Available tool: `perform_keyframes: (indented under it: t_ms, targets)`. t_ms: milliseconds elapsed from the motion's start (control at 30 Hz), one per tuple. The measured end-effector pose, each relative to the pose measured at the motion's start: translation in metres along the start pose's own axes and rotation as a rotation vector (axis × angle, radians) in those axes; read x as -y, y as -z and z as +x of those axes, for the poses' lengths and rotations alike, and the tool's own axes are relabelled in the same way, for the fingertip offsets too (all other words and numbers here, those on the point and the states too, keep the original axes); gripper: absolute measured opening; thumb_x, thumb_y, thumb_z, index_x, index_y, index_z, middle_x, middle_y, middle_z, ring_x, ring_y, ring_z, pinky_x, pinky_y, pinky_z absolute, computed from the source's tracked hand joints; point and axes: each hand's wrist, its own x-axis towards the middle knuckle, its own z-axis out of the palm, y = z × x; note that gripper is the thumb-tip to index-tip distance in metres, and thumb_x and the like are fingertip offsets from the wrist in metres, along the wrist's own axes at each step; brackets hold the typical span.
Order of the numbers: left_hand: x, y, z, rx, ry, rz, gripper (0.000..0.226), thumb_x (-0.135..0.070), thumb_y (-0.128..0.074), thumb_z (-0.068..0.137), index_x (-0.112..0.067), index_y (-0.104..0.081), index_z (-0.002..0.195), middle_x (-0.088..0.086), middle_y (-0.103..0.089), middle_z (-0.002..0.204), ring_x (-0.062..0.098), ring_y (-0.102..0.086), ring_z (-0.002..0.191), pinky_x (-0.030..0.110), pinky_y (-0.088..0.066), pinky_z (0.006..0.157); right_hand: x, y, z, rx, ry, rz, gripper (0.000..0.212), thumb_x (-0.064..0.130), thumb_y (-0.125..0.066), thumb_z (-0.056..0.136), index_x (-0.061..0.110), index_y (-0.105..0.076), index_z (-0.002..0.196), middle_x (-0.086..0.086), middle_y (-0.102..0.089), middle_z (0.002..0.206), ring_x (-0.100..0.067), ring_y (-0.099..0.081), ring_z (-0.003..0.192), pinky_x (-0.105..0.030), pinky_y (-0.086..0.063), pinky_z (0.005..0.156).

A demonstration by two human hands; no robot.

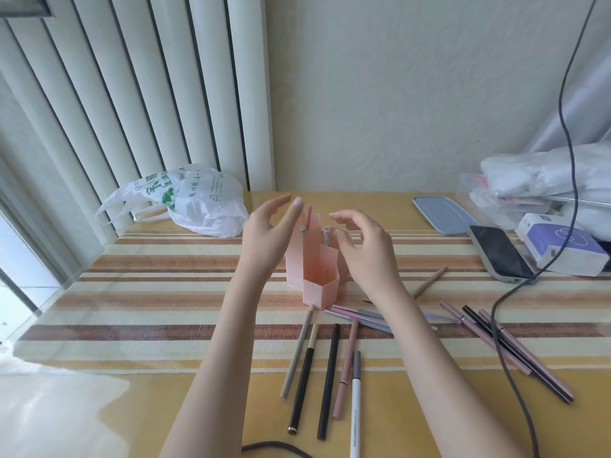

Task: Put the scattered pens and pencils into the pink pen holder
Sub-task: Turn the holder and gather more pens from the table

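Upper left of frame: white vertical blinds (132, 94), ribbed; below them a crinkled white plastic bag (198, 203) with green print on the surface (82, 408), which is glossy yellow under a clear sheet, with a woven striped cloth (148, 292) in brown, orange and cream. Centre: pink pen holder (314, 272), matte plastic, hexagonal tubes of stepped heights, tall one at back left, short one in front; a pink pen (308, 214) and a gold-capped end stick up from the tall tube, a silvery patterned one from the middle tube. Left hand (264, 239) raised on the holder's left, palm facing right, fingers (297, 206) spread and loosely curved, holding nothing, fingertips just beside the pink pen top; contact unclear. Right hand (367, 249) on the holder's right, palm facing left, fingers (344, 217) curled open, empty, thumb near the middle tube rim. Both forearms run up from the bottom of frame. Lower centre: loose slim pens fan out in front of the holder, grey (297, 352), black with gold (304, 381), black (329, 381), dusty pink (346, 368), white-grey (355, 404). Right: a tan pencil (431, 281), then pink and black pens (506, 348) under a dark cable (502, 325). Upper right: blue-grey tray lid (443, 214), dark phone (499, 256), white-purple box (562, 242).
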Motion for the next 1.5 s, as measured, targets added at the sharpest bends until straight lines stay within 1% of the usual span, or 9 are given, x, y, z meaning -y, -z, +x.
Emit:
perform_keyframes:
  t_ms: [133, 300, 400, 500, 667, 767, 967, 1067, 1500]
  targets:
    - [0.015, 0.012, -0.001, 0.186, 0.057, -0.305, 0.054, -0.04, -0.028, 0.089, -0.023, -0.047, 0.136, 0.001, -0.049, 0.141, 0.014, -0.041, 0.132, 0.038, -0.03, 0.11, -0.009, 0.005, -0.006, -0.003, -0.074, 0.052, 0.026, 0.001, -0.053, 0.089, 0.019, -0.066, 0.103, 0.014, -0.067, 0.098, 0.003, -0.059, 0.089, -0.003, -0.039, 0.079]
    - [0.024, 0.018, -0.006, 0.477, 0.149, -0.287, 0.087, -0.015, -0.067, 0.075, -0.035, -0.022, 0.147, -0.006, -0.034, 0.146, 0.013, -0.023, 0.142, 0.038, -0.023, 0.114, -0.009, 0.0, -0.011, 0.035, -0.113, 0.103, 0.03, -0.002, -0.048, 0.09, 0.018, -0.066, 0.102, 0.011, -0.07, 0.1, 0.004, -0.06, 0.094, -0.013, -0.045, 0.081]
    - [0.028, 0.003, -0.006, 0.4, 0.116, -0.142, 0.099, -0.015, -0.081, 0.071, -0.033, -0.021, 0.148, -0.002, -0.031, 0.15, 0.016, -0.03, 0.137, 0.032, -0.029, 0.109, -0.008, 0.004, -0.016, -0.072, -0.075, 0.075, 0.027, -0.003, -0.049, 0.088, 0.017, -0.067, 0.094, 0.013, -0.068, 0.093, 0.01, -0.057, 0.087, -0.014, -0.047, 0.076]
    - [0.033, -0.007, -0.005, 0.224, 0.078, -0.132, 0.089, -0.009, -0.082, 0.068, -0.024, -0.036, 0.142, -0.002, -0.047, 0.134, 0.017, -0.05, 0.118, 0.027, -0.046, 0.091, -0.005, 0.014, -0.023, -0.052, -0.086, 0.052, 0.029, -0.005, -0.05, 0.08, 0.018, -0.067, 0.074, 0.01, -0.065, 0.075, -0.005, -0.052, 0.061, -0.022, -0.042, 0.058]
    - [0.034, 0.001, -0.001, 0.062, 0.041, -0.111, 0.072, -0.014, -0.086, 0.062, -0.019, -0.053, 0.126, -0.005, -0.06, 0.122, 0.015, -0.06, 0.103, 0.023, -0.05, 0.082, 0.008, 0.015, -0.034, 0.599, -0.108, -0.015, 0.037, 0.003, -0.049, 0.079, 0.028, -0.074, 0.07, 0.008, -0.073, 0.078, -0.026, -0.065, 0.076, -0.041, -0.054, 0.073]
    - [0.027, 0.008, 0.0, -0.051, 0.032, -0.103, 0.062, -0.01, -0.083, 0.065, -0.021, -0.055, 0.119, -0.009, -0.06, 0.114, 0.01, -0.057, 0.096, 0.022, -0.05, 0.08, 0.005, 0.001, -0.043, 0.787, -0.137, -0.133, 0.029, 0.016, -0.052, 0.085, 0.037, -0.071, 0.09, 0.014, -0.068, 0.095, -0.014, -0.063, 0.084, -0.029, -0.05, 0.075]
    - [0.026, 0.016, -0.001, -0.155, 0.075, -0.05, 0.064, -0.009, -0.083, 0.063, -0.02, -0.053, 0.119, -0.004, -0.058, 0.112, 0.021, -0.057, 0.104, 0.04, -0.051, 0.089, -0.006, 0.0, -0.046, 0.787, -0.119, -0.195, 0.028, 0.018, -0.063, 0.088, 0.031, -0.064, 0.113, 0.026, -0.058, 0.095, 0.013, -0.053, 0.088, -0.018, -0.042, 0.08]
    - [0.023, 0.017, -0.007, -0.179, 0.112, -0.057, 0.067, -0.009, -0.082, 0.064, -0.016, -0.049, 0.121, -0.004, -0.054, 0.111, 0.021, -0.056, 0.107, 0.038, -0.05, 0.088, -0.015, 0.009, -0.047, 0.672, -0.198, -0.249, 0.034, 0.024, -0.065, 0.087, 0.035, -0.056, 0.118, 0.013, -0.052, 0.13, -0.008, -0.048, 0.12, -0.028, -0.042, 0.095]
    - [0.015, 0.023, -0.063, -0.345, 0.054, -0.008, 0.07, -0.016, -0.083, 0.066, -0.015, -0.043, 0.124, 0.002, -0.047, 0.122, 0.015, -0.042, 0.109, 0.026, -0.035, 0.086, -0.004, 0.037, -0.057, 0.68, -0.29, -0.518, 0.041, 0.017, -0.057, 0.087, 0.022, -0.05, 0.127, -0.001, -0.048, 0.132, -0.02, -0.04, 0.126, -0.039, -0.04, 0.102]
